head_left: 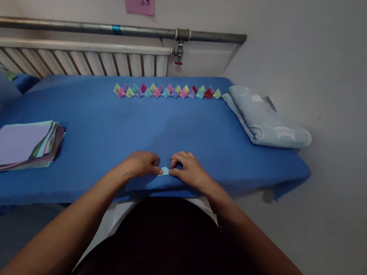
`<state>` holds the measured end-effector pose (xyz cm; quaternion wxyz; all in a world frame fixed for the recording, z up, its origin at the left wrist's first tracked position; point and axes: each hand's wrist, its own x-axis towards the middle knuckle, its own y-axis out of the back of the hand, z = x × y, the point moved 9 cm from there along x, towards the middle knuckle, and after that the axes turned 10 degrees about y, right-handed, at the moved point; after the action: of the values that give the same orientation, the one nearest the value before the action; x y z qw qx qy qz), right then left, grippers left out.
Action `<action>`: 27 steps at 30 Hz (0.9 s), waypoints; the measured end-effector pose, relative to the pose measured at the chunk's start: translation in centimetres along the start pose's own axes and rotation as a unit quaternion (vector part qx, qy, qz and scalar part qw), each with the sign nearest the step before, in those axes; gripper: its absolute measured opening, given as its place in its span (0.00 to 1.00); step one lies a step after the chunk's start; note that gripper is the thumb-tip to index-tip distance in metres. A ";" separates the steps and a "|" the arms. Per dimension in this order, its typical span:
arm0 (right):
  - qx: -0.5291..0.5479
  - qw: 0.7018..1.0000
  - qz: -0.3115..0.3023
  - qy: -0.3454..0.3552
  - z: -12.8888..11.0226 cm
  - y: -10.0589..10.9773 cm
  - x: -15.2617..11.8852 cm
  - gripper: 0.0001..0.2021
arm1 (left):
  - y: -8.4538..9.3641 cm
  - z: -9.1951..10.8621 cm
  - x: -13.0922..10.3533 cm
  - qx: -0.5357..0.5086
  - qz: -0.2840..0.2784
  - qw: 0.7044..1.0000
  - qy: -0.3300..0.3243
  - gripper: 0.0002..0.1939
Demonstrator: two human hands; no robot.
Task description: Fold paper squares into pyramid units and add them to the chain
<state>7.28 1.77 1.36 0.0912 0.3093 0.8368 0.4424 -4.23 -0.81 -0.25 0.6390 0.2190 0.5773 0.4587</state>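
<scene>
Between my two hands is a small piece of folded light-blue paper [164, 171], low over the front edge of the blue-covered bed [113, 127]. My left hand [144, 164] closes on its left end, the thumb pressed along it. On the right end, my right hand [186, 169] pinches it with thumb and curled fingers. The fingertips hide part of the paper, so its full shape does not show. Farther back lie two rows of small folded paper pieces [165, 92] in pink, yellow, blue, purple and red.
A stack of coloured paper sheets [15, 143] lies at the left, lilac on top. At the back right rests a folded pale-blue blanket [268, 120] against the wall. Behind the bed run a radiator [74, 60] and a metal pipe [143, 32] with a red-handled valve [179, 55].
</scene>
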 end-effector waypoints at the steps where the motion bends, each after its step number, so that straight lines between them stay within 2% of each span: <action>1: 0.004 1.000 -0.002 -0.001 0.2 0.0 0.0 0.04 | 0.0 0.0 -0.1 0.002 0.003 1.000 0.000 0.12; 10: -0.023 1.000 -0.007 -0.006 -0.4 -0.2 -0.3 0.03 | 0.1 0.1 -0.6 0.016 0.033 0.999 -0.011 0.13; 13: -0.034 0.999 0.003 -0.023 -0.4 -0.1 -0.3 0.05 | 0.1 0.0 -0.7 0.012 0.043 0.999 -0.012 0.14; 21: -0.056 0.998 -0.011 -0.036 -1.1 -0.4 -0.1 0.05 | 0.1 -0.3 -0.1 -0.020 0.047 0.999 -0.012 0.13; 27: -0.046 0.998 0.002 -0.034 -1.7 -0.3 -0.4 0.03 | 0.4 -0.3 -0.7 -0.056 0.069 0.996 -0.023 0.14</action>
<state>6.69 0.25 2.07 0.1332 0.3215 0.8111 0.4701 -4.58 -1.31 0.41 0.6301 0.2323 0.5197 0.5281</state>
